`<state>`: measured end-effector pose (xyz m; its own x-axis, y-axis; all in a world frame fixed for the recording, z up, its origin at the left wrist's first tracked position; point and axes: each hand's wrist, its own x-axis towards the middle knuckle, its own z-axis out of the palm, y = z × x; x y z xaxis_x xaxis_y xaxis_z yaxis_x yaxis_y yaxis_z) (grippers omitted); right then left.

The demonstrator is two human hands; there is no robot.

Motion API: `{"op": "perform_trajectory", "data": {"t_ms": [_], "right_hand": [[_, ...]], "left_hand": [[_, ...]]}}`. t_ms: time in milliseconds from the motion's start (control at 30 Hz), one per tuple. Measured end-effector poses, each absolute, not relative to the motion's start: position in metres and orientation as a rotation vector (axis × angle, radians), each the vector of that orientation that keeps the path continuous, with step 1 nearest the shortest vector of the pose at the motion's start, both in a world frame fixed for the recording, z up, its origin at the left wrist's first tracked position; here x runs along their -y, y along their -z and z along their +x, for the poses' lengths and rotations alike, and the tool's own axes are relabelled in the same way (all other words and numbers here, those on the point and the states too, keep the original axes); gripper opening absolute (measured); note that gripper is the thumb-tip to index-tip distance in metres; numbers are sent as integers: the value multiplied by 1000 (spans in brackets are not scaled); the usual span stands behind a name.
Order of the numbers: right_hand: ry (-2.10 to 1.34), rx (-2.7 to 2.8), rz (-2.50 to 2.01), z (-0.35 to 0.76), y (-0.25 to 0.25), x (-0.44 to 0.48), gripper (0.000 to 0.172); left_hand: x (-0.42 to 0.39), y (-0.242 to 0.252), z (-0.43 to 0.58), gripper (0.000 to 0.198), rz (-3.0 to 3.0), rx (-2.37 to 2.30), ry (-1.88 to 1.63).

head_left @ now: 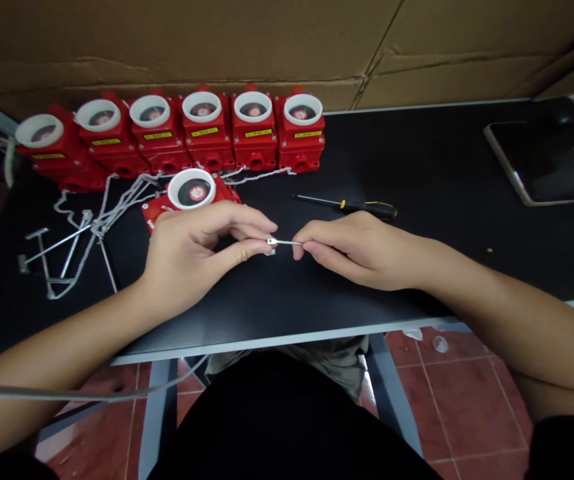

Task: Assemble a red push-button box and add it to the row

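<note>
A thin metal rod [287, 243] with a small, pale, block-like end is held level between my two hands, over the front of the black table. My left hand [199, 247] has thumb and fingertips at that block end. The other end is pinched between the thumb and fingers of my right hand [357, 250], which hide its tip. Just behind my left hand is a red alarm box [155, 208] with a white ring [191, 189] round a dark window; the hand covers part of it. Beyond my right hand lies a black and yellow screwdriver [367, 208].
Several similar red boxes [301, 143] stand in a row at the back. Tangled pale cords [109, 213] and T-shaped metal rods [44, 263] lie at the left. A dark tablet-like device [531, 163] is at the right. Cardboard [191, 40] rises behind the table [247, 307].
</note>
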<state>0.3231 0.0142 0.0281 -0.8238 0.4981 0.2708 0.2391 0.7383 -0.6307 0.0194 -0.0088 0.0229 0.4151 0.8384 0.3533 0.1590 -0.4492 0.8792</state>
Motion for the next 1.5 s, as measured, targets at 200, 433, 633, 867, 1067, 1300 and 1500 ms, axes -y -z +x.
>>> {"op": "perform_trajectory", "data": {"t_ms": [200,433,633,867,1067,1300,1500], "right_hand": [[-752,2551,-590,321,-32,-10,24],[-574,2570,-681,318,-32,-1,24],[-552,2585,-672,317,-27,0,27],[-673,2593,-719,319,-27,-4,23],[-800,2507,-731,319,-28,-11,22],[-724,2462,-901,317,-25,-15,18],[-705,2415,-1143,319,-28,-16,19]], "left_hand": [[7,-31,19,18,2292,-838,-1100],[9,-32,20,12,2308,-905,-1081],[9,-36,19,11,2357,-933,-970],[7,-35,20,10,2068,-937,-805],[4,-28,25,29,1670,-839,-830],[2,-25,25,52,1447,-775,-743],[0,-27,23,51,1417,-803,-785]]}}
